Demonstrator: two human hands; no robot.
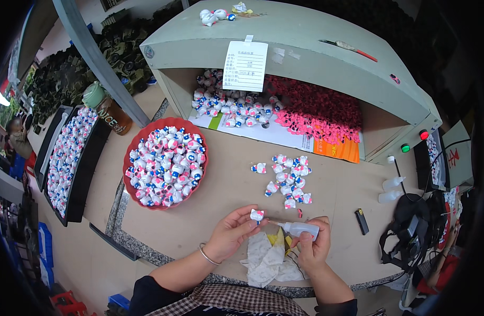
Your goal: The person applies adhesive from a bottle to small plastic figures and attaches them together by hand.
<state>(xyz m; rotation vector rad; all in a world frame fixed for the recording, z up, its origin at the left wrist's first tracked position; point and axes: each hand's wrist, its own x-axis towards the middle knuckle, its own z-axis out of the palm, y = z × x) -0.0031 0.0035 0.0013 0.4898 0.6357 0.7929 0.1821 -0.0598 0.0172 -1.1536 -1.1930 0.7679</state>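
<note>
Between the fingertips of my left hand (228, 236) is a small white cat-shaped figurine (256, 215) with pink and blue parts. My right hand (313, 253) is closed round a translucent white squeeze bottle (301, 229). Its thin nozzle points left, close to the figurine; whether they touch I cannot tell. Just beyond my hands lies a loose group of similar figurines (288, 178), with a small pink piece (300, 213) in front of it. Below my hands is a crumpled white cloth (265, 259) with yellow on it.
A red scalloped bowl (127, 181) heaped with figurines stands left, beside a full black tray (75, 203). A grey shelf unit (300, 39) at the back holds figurines and pink pieces (318, 126). Right are two bottles (392, 189), a black-and-yellow lighter (361, 221) and black straps (408, 229).
</note>
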